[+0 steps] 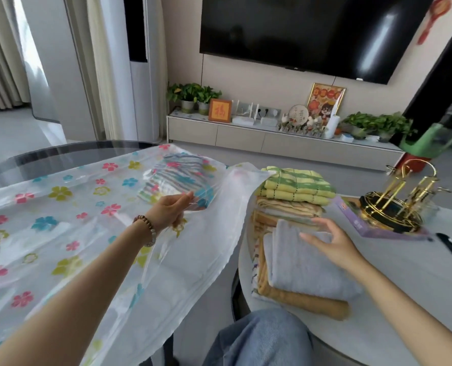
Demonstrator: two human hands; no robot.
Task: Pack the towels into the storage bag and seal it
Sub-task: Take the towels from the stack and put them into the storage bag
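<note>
Storage bag (61, 220), clear film with flower print, lies spread flat over dark glass table (47, 157), mouth facing right. Pale round table (404, 273) sits just beside it, on the right. Two stacks of folded towels on the pale table: grey towel (304, 265) tops the near stack, over tan towel (298, 299); yellow-green towel (296, 184) tops the far one. Striped towel (174, 178) already inside the bag, far end. Gold rack (396, 202) right of the stacks. Left hand (170, 211) pinches the bag's upper film near the mouth. Right hand (330, 240), fingers spread, rests on the grey towel. Bead bracelet (146, 228) on left wrist.
</note>
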